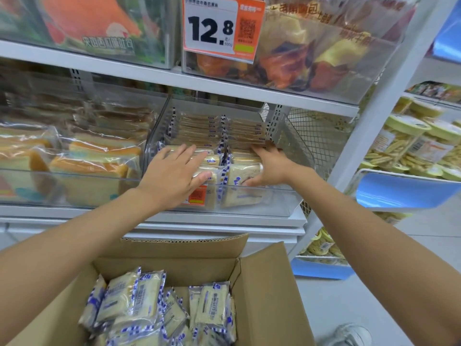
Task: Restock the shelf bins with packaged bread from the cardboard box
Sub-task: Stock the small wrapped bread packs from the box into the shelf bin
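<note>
Left hand (174, 176) lies flat, fingers straight, pressing the bread packets (243, 174) in the clear plastic bin (274, 201); right hand (270, 166) grips one at the bin's front right. Square pale slices in glossy film, blue-checked seams, and more lie loose in the corrugated cardboard box (269, 283) below.

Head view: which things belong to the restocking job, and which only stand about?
Job: cardboard box, bread packs, clear bin, left hand, right hand.
Standing about: price tag, sliced loaves, snack tubs.
</note>
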